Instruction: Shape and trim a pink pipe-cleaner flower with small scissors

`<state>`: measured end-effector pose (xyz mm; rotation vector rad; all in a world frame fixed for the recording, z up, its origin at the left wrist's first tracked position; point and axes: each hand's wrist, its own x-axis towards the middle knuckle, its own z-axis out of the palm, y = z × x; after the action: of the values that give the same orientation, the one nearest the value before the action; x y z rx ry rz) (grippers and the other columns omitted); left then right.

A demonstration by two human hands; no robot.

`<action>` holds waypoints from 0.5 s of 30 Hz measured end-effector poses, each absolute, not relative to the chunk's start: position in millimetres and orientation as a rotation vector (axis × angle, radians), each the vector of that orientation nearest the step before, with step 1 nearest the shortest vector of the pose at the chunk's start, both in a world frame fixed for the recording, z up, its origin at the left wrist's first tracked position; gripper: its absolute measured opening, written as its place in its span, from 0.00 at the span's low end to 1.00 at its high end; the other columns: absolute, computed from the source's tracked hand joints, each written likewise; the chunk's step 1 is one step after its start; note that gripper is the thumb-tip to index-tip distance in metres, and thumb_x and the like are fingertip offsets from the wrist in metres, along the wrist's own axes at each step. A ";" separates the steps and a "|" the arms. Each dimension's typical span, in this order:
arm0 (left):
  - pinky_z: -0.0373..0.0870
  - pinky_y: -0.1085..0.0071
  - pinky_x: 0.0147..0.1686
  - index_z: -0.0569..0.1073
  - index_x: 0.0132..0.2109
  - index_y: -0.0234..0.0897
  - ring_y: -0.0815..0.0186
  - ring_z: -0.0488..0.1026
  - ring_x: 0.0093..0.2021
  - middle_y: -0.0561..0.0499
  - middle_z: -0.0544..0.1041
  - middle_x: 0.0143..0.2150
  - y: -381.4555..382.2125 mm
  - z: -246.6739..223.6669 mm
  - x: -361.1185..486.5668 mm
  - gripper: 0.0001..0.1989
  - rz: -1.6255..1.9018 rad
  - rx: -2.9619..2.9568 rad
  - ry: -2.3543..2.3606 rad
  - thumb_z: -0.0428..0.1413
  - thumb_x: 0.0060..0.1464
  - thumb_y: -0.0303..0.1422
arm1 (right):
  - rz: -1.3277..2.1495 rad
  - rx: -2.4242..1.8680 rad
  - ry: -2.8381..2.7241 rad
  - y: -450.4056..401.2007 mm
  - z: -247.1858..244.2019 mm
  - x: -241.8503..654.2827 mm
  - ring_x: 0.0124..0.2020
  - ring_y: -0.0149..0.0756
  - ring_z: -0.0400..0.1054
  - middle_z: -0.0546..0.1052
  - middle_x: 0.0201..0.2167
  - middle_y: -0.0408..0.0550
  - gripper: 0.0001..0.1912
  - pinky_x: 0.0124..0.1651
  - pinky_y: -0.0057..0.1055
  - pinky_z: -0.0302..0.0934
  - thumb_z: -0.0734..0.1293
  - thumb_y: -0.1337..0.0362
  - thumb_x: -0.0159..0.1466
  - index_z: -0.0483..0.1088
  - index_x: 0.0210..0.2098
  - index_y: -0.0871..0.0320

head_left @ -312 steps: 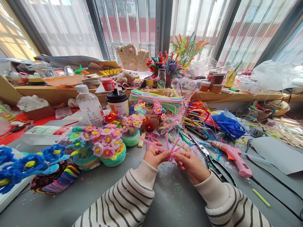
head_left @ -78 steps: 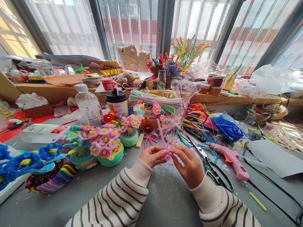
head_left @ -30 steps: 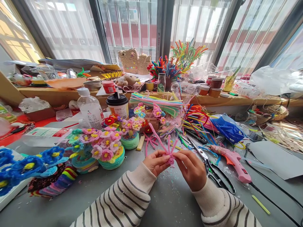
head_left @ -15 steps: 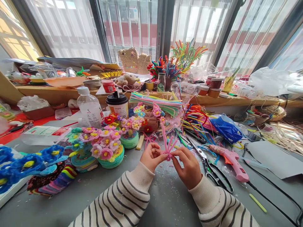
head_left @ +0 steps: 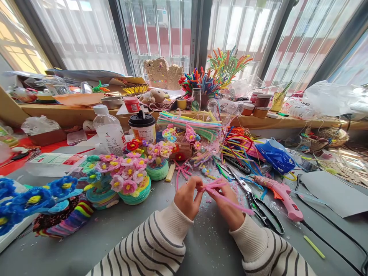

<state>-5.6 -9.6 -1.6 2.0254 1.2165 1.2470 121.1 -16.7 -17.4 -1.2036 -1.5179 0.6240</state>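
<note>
Between my two hands is a pink pipe cleaner piece (head_left: 218,185), its fuzzy strands pointing right and one long strand running over my right hand. My left hand (head_left: 189,196) pinches the gathered end between thumb and fingers. On the other side, my right hand (head_left: 229,205) is closed around the strands, its fingertips partly hidden behind them. Beyond my left hand another bundle of pink pipe cleaners (head_left: 181,171) lies on the grey table (head_left: 201,249). Black-handled scissors (head_left: 254,203) rest open to the right of my right hand.
A pink glue gun (head_left: 283,195) with a black cord lies right of the scissors. Pipe-cleaner flowers in pots (head_left: 135,191) stand at the left, near a plastic bottle (head_left: 108,130) and a lidded cup (head_left: 142,128). Bundled pastel pipe cleaners (head_left: 189,124) lie behind.
The pink strands have swung from pointing upward to pointing right, across my right hand. My left hand has shifted slightly right, and both hands have turned around the piece.
</note>
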 end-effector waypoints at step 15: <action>0.65 0.73 0.25 0.56 0.31 0.36 0.71 0.69 0.22 0.57 0.69 0.20 4.5 -4.4 -5.3 0.20 1.236 1.128 0.999 0.59 0.30 0.29 | 0.527 -1.214 -1.636 -21.4 -8.8 132.6 0.23 0.28 0.57 0.62 0.29 0.46 0.06 0.22 0.24 0.56 0.60 0.67 0.52 0.66 0.29 0.60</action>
<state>-5.3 4.5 -4.4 1.1281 0.9986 1.2358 132.6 -21.4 -8.8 -1.2137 -1.6364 0.5266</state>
